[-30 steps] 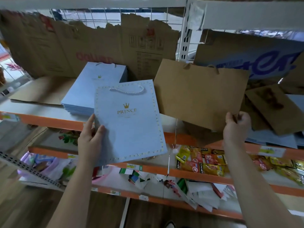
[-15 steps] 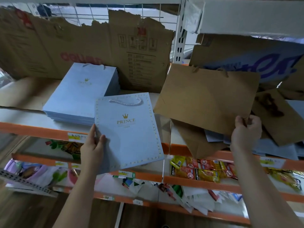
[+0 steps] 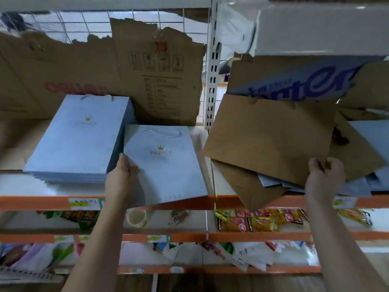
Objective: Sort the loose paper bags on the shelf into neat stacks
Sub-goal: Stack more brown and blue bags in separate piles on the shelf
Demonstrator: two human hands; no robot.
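Observation:
My left hand (image 3: 122, 178) grips the lower left edge of a light blue "PRINCE" paper bag (image 3: 166, 165) with a white rope handle, held flat over the shelf's front edge. Just left of it lies a neat stack of the same blue bags (image 3: 77, 140). My right hand (image 3: 325, 175) pinches the lower right corner of a plain brown paper bag (image 3: 269, 138), lifted at a tilt above a loose pile of brown and blue bags (image 3: 357, 161) on the right part of the shelf.
The shelf (image 3: 31, 202) has an orange front rail with price labels. Torn cardboard sheets (image 3: 147, 74) line its back, and a white upright post (image 3: 211, 81) splits it. A white upper shelf (image 3: 315, 28) hangs overhead at right. Snack packets (image 3: 252, 222) and a tape roll (image 3: 136, 218) lie on the tier below.
Both bags have moved in over the shelf: the blue one now sits beside the blue stack, and the brown one hangs lower over the right pile. Both grips are unchanged.

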